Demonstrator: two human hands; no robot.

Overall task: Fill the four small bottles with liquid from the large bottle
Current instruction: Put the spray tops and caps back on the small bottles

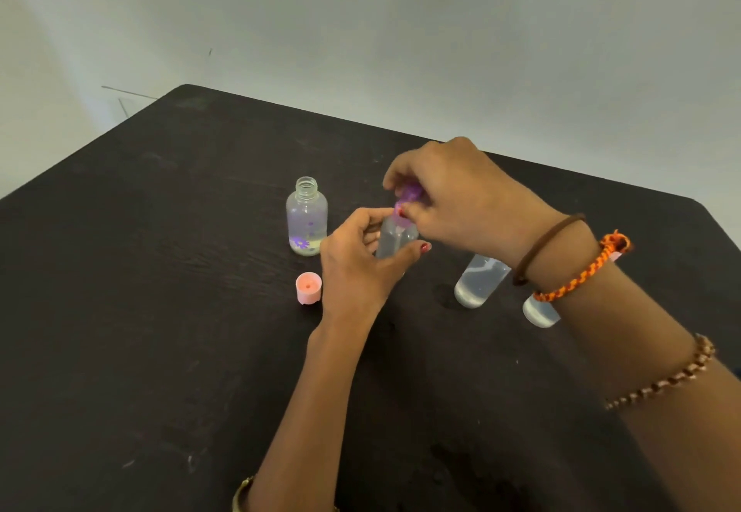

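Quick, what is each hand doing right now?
Left hand: closed around a small bottle.
Right hand: fingers pinching the purple cap on it.

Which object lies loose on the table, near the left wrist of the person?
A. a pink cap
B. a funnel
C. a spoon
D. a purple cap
A: the pink cap sits alone on the dark table, just left of the left hand, while the purple cap is pinched in the right hand above a small bottle.
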